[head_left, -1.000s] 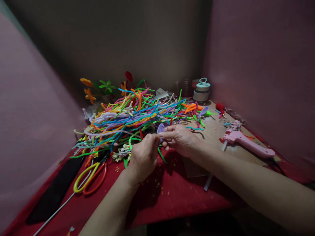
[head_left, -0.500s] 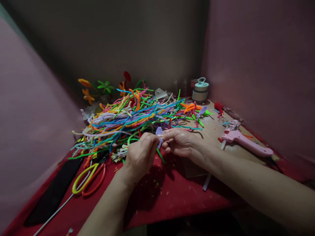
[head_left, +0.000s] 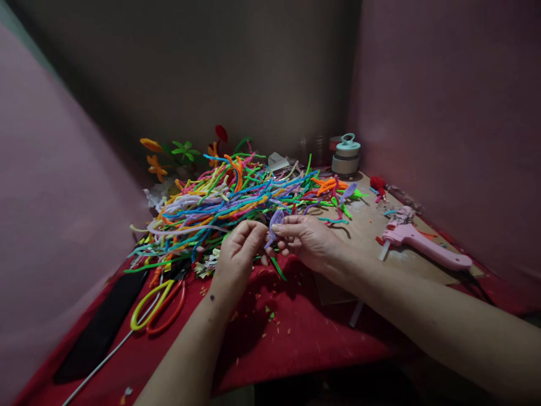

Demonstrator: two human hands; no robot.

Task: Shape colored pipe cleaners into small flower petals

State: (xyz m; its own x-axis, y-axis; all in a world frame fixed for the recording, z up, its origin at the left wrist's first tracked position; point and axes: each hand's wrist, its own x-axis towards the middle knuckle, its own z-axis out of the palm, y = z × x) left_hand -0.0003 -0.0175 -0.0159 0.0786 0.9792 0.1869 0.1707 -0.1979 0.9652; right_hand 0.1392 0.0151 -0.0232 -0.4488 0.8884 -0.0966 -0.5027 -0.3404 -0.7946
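A small purple pipe-cleaner petal [head_left: 276,220], a folded loop with a short stem, is held upright above the table's front. My right hand [head_left: 310,239] is closed on it, thumb pressed against its lower part. From the other side my left hand [head_left: 242,248] is closed, its thumb and fingertips pinched at the petal's left edge beside the stem; exactly what they grip is partly hidden. Just behind both hands lies a big heap of colourful pipe cleaners [head_left: 220,197]. A green pipe cleaner [head_left: 279,269] pokes out below my fingers.
Scissors [head_left: 159,307] with yellow and red handles lie left, by a black flat object [head_left: 101,332] and a thin white rod [head_left: 99,366]. A pink glue gun [head_left: 426,245] rests on cardboard [head_left: 359,225] at right. A lidded jar [head_left: 345,155] and pipe-cleaner flowers [head_left: 185,150] stand behind.
My left hand has turned and its fingertips have shifted slightly left, down the petal's side. More of the purple petal shows now, tilted, with its stem pointing down-left. The view has shifted slightly.
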